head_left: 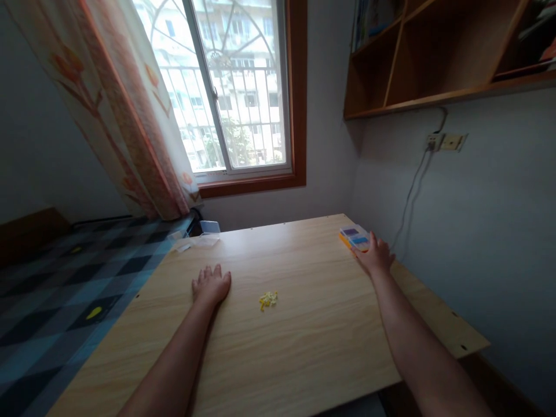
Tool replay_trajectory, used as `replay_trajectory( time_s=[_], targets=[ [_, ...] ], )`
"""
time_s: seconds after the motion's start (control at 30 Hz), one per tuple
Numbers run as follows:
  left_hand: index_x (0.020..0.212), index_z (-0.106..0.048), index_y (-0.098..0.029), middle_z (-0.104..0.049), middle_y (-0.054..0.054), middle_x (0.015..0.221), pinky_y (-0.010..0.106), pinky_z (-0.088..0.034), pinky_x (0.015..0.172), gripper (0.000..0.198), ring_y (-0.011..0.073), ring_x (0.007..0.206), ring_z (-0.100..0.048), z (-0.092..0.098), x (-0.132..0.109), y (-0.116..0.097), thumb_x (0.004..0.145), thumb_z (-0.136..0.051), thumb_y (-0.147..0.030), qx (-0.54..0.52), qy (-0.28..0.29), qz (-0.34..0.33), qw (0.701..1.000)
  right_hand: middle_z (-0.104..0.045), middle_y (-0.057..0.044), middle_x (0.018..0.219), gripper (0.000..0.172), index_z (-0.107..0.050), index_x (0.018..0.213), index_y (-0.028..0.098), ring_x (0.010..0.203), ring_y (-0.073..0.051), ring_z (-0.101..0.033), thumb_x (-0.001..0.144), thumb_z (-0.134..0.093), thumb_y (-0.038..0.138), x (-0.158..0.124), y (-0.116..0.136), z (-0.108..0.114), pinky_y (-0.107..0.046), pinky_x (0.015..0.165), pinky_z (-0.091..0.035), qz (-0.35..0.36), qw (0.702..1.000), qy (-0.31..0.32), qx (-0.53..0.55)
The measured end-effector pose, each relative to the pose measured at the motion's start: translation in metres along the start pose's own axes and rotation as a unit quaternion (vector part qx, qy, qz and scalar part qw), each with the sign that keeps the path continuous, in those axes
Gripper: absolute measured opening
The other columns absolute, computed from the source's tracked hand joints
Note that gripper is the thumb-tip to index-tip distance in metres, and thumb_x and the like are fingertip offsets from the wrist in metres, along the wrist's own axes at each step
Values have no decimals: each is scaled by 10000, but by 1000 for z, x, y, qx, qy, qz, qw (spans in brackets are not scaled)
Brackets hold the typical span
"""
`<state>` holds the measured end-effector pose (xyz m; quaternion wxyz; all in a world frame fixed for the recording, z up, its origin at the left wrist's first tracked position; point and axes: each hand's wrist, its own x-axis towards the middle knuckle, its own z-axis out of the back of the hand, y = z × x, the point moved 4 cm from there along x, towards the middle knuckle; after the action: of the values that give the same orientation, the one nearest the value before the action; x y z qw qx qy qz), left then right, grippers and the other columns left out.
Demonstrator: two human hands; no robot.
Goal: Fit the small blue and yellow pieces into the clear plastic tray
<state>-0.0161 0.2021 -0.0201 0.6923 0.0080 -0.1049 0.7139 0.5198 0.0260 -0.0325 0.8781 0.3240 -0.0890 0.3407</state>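
My left hand (211, 285) lies flat on the wooden tabletop (304, 347), fingers spread, with nothing in it. At the far right corner, my right hand (377, 255) is around the near end of a small compartment box (350, 232), thumb on one side and fingers on the other. The box has a clear top, an orange side, and purple and blue contents. Part of it is hidden behind the hand. Between my two hands sits a loose heap of tiny yellow and pale pieces (268, 300), too small to name.
Clear plastic containers (207, 238) stand at the back left edge. A bed with a checked cover (47, 289) adjoins the left side. The wall, a hanging cord (408, 197) and a wooden shelf (434, 95) are on the right; a curtained window (243, 98) is behind.
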Motion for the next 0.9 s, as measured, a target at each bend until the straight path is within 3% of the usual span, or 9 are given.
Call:
replay_trajectory(
  time_s=[0.27,0.4,0.47,0.57,0.67,0.77,0.83,0.9],
  targets=[
    [1403,-590,-141,-480,238,1543,658,-252,1186,554,426,1462,-391,7,-9,-4,945,-478,-432,-75,-22,-11,997,-528,-242,1349,893,-362,1567,160,1282,-430,-456,816,-664,537,-1,17,17,-653,1067,-286,20,999,-40,-8],
    [1391,-591,-157,-489,197,1537,581,-292,1208,492,382,1451,-410,23,-21,-22,960,-472,-361,-157,-58,-81,983,-445,-242,1424,922,-329,1575,170,1313,-410,-445,811,-680,548,-21,53,34,-586,1071,-376,118,983,-101,99],
    [1389,-590,-164,-455,167,1565,522,-273,1243,474,347,1471,-383,35,-31,-37,971,-468,-350,-209,-79,-139,965,-394,-215,1467,943,-287,1595,213,1336,-375,-449,819,-675,584,-46,82,35,-530,1067,-436,170,965,-74,183],
    [1392,-588,-215,-472,106,1551,473,-291,1256,447,303,1470,-393,47,-55,-62,999,-451,-378,-295,-89,-223,925,-390,-163,1452,952,-244,1617,279,1283,-326,-525,836,-701,574,-98,134,21,-496,1052,-495,227,929,34,289],
    [1387,-591,-238,-547,98,1464,419,-514,1081,443,263,1271,-595,46,-79,-85,1000,-471,-417,-378,-55,-286,879,-395,-153,1455,983,-225,1629,298,1283,-305,-541,828,-759,494,-147,179,4,-460,1071,-509,298,884,126,337],
    [1366,-603,-231,-604,114,1380,341,-614,843,447,230,1102,-675,34,-91,-96,990,-492,-446,-446,-19,-301,843,-402,-161,1462,1011,-233,1628,302,1367,-337,-472,806,-803,442,-175,206,-8,-505,1106,-485,338,864,152,341],
    [1295,-648,-205,-640,131,1329,336,-613,831,426,252,1143,-661,26,-89,-97,968,-527,-449,-478,-7,-294,828,-400,-167,1460,1016,-239,1625,308,1380,-347,-461,800,-819,424,-183,216,-14,-527,1118,-472,332,862,155,351],
    [1248,-676,-169,-703,142,1205,344,-612,810,421,254,1053,-699,20,-84,-95,967,-531,-447,-500,10,-290,816,-393,-169,1460,1036,-246,1622,306,1385,-349,-460,782,-842,416,-186,221,-19,-533,1129,-461,313,862,160,366]
  ],
)
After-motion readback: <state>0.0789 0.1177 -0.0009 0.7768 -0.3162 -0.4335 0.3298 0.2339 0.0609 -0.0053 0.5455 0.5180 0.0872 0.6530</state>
